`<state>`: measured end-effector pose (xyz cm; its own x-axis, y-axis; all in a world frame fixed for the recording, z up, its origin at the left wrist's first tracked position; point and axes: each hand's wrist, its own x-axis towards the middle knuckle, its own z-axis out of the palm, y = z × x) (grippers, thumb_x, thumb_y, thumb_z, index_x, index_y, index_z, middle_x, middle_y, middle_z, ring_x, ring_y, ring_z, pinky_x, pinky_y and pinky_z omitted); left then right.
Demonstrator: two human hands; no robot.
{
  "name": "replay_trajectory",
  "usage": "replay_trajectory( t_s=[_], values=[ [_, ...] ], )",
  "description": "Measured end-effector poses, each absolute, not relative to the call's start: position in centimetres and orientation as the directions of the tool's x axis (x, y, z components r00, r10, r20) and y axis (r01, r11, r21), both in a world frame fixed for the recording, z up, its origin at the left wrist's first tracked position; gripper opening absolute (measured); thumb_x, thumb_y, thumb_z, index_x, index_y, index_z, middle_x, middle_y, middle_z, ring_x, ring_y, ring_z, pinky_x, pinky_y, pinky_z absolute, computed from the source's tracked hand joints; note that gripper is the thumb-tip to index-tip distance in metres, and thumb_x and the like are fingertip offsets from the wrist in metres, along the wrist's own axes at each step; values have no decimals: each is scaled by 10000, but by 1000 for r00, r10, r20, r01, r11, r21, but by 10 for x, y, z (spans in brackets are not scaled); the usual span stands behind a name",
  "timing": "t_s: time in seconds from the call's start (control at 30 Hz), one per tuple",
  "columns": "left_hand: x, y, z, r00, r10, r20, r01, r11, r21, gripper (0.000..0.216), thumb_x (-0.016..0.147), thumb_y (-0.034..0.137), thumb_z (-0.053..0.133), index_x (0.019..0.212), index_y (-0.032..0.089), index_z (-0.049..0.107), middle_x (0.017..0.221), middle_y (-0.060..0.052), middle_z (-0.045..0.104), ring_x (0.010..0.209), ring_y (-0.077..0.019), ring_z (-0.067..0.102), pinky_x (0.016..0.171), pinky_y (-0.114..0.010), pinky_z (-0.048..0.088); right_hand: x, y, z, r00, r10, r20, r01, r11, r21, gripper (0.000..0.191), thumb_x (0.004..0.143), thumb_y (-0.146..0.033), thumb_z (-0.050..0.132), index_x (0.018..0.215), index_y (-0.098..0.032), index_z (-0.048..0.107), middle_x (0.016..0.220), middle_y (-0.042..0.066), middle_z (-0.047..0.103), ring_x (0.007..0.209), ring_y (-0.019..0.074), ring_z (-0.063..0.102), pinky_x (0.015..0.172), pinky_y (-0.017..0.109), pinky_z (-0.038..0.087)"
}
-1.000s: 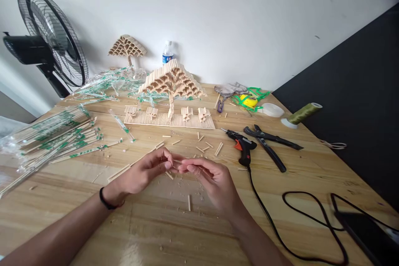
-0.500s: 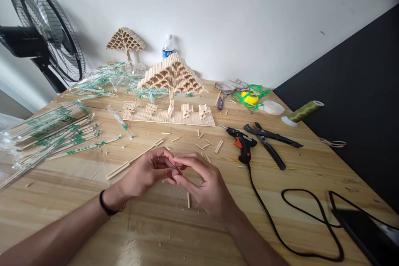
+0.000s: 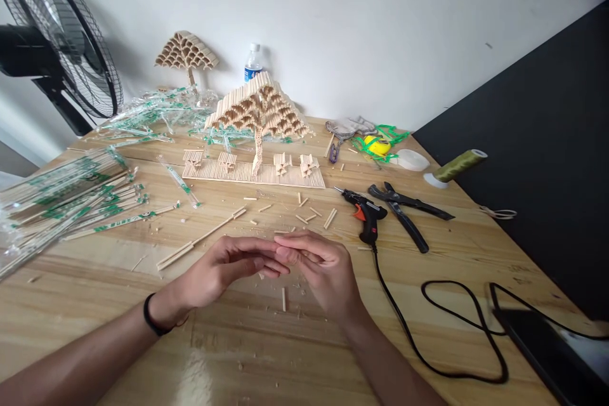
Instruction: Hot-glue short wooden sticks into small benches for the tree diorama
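Fingers [image 3: 284,253] meet at their tips over a wooden table [image 3: 228,371], the left hand [image 3: 216,273] stretching its index finger out to the bunched fingertips of the right hand [image 3: 330,276]; whether anything small is pinched there cannot be told, since the hands hide what may lie between them. Compared with half a second ago, the left fingers reach straighter and the left thumb sits back from the right one, a change that suggests a shift of grip within close fingertip work rather than a finished step. One short stick [image 3: 284,299] lies on the near side of the hands, with more loose sticks [image 3: 330,218] scattered beyond them and a longer stick [image 3: 177,255] past the left hand. Farther back, a model tree [image 3: 259,111] stands on a flat base [image 3: 269,172], and a second tree [image 3: 187,54] rises near the wall. Packets of sticks [image 3: 66,190] crowd the left side. At right, a glue gun [image 3: 366,212] rests near the cutters [image 3: 410,229], its cord [image 3: 387,295] curving past the right forearm, the likeliest snag there; scattered bits beneath the hands could also get in the way.
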<state>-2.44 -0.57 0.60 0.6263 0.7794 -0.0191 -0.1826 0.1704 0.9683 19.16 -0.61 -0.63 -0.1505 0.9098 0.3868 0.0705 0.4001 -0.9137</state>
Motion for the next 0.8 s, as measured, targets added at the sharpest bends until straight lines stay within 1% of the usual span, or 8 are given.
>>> replay_trajectory(
  t_s=[0.07,0.13,0.3,0.4,0.5,0.67,0.8],
  values=[
    [-24,-5,6,628,778,-18,-227,206,952,321,1010,178,623,1287,195,785,1251,-130,800,1177,-276,745,1053,-394,560,192,-6,-6,-136,944,301,11,305,-952,120,915,-214,779,967,-288,858,937,18,840,874,181,793,760,262,643],
    [-24,-5,7,634,773,-20,-253,232,939,336,993,154,621,1284,185,786,1257,-138,797,1192,-280,739,1048,-390,562,191,-6,-5,-116,961,251,0,253,-968,68,916,-262,777,917,-261,845,900,26,833,830,186,792,721,261,643],
    [-25,-5,9,629,777,-33,-249,241,938,362,972,144,647,1317,183,749,1278,-151,783,1218,-292,726,1059,-399,540,190,-5,-5,-56,976,211,40,213,-976,170,943,-363,745,860,-217,774,830,34,799,768,182,768,687,258,620],
    [-28,-4,8,597,802,-23,-244,209,947,339,973,180,676,1307,190,738,1301,-154,771,1224,-306,723,1061,-411,531,192,-3,-6,-38,983,180,9,181,-983,228,939,-421,749,855,-209,743,780,26,770,723,174,743,675,261,606],
    [-30,-3,9,567,823,9,-248,161,955,329,969,200,691,1294,208,739,1343,-142,752,1251,-311,708,1088,-425,520,193,-1,-7,-31,987,157,-39,155,-987,279,928,-464,761,837,-204,721,743,20,739,721,172,718,715,281,602],
    [-30,-2,10,550,835,-5,-172,119,978,340,984,239,679,1320,207,717,1369,-143,733,1296,-321,677,1146,-465,488,193,2,-10,-66,993,101,-95,95,-991,322,908,-501,784,832,-194,725,750,28,722,751,182,702,759,308,590],
    [-26,-1,7,490,871,-39,-69,83,994,294,999,274,687,1281,194,701,1317,-128,739,1254,-285,690,1102,-433,527,193,3,-13,-94,989,112,-142,98,-985,274,913,-452,799,821,-202,735,768,9,705,735,163,695,773,304,584]
  ],
)
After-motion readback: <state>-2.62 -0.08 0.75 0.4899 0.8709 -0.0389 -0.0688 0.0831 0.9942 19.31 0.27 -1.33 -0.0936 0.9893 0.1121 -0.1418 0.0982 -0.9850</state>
